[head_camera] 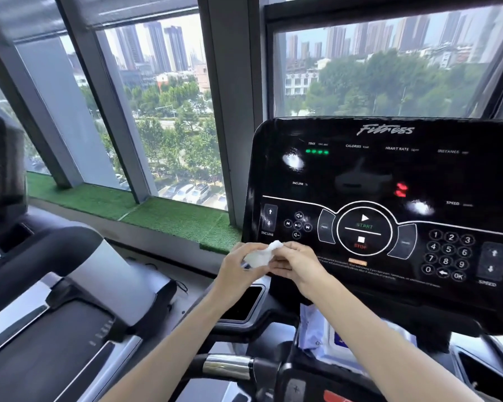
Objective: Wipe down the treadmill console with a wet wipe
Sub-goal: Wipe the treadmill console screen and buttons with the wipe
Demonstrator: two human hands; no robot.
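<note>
Left hand (pixel 236 271) and right hand (pixel 298 266) pinch wet wipe (pixel 259 256) at console's (pixel 369 169) lower-left edge.

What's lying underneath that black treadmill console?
A pale packet with a blue patch lies below the console, perhaps wipes. The person's right forearm and the console's lower edge cover much of it, hiding its label.
</note>
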